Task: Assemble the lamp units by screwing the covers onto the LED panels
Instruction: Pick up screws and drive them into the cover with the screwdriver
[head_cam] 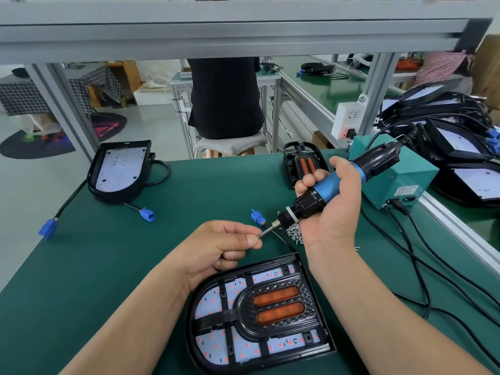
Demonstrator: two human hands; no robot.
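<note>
Cover (276, 307) in housing (190, 345); L hand (216, 247) pinches screw (259, 234), R hand (335, 209) driver (334, 182).

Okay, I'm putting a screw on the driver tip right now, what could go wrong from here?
1. The left hand pinches the screw at the tip of the screwdriver; if the right hand triggers it, skin could get caught.
2. A dropped screw could land in the nearby lamp unit.

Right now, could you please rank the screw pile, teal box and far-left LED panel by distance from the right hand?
1. screw pile, just under the right hand.
2. teal box, to its right.
3. LED panel, far left.
</note>
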